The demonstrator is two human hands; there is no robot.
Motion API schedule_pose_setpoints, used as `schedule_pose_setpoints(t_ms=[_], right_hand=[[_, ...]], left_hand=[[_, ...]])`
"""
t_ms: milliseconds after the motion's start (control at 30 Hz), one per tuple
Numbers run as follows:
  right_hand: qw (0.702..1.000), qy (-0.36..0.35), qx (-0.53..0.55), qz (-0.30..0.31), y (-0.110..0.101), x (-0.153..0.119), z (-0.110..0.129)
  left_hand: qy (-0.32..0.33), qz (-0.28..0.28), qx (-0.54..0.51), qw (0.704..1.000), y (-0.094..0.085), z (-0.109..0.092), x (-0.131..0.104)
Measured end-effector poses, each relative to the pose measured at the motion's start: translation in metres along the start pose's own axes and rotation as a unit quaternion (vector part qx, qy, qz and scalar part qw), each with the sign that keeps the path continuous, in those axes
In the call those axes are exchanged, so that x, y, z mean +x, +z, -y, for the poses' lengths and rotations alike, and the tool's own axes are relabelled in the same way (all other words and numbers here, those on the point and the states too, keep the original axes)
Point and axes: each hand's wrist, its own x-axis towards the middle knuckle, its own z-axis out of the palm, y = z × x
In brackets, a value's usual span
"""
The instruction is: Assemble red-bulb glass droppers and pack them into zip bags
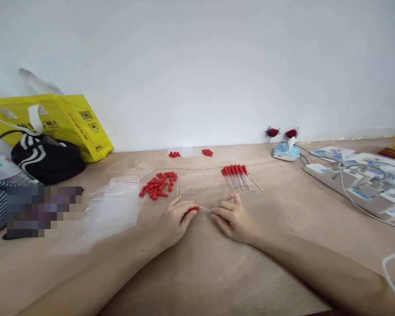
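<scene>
My left hand (177, 217) pinches a red rubber dropper bulb (193, 209) between thumb and fingers. From the bulb's mouth a thin clear dropper tube (204, 209) runs to my right hand (233, 217), whose thumb and index finger are closed on its far end. How deep the tube sits in the bulb I cannot tell. Beyond my left hand lies a pile of loose red bulbs (158, 185). Clear tubes (197, 183) lie side by side in a row past both hands. Several droppers with red bulbs on their tubes (239, 177) lie together beyond my right hand.
Clear zip bags (115, 210) lie at left, near a yellow bag (85, 127) and a black striped pouch (49, 158). By the wall is a bag with red bulbs (207, 152). A tissue pack (285, 151) and a power strip with cables (358, 188) are at right.
</scene>
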Motion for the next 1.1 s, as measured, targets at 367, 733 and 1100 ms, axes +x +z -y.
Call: schedule_pose_setpoints(t_ms=[367, 733, 1100], right_hand=[[0.996, -0.078, -0.024, -0.028, -0.002, 0.004, -0.001], [0.985, -0.123, -0.107, -0.048, -0.005, 0.008, -0.002], [0.997, -0.054, -0.046, -0.009, 0.006, 0.011, 0.008]], left_hand=[[-0.032, -0.009, -0.073, 0.997, -0.001, -0.002, 0.0], [0.061, 0.014, -0.027, 0.998, -0.003, -0.007, -0.002], [0.089, 0.019, -0.02, 0.996, -0.005, -0.009, -0.002]])
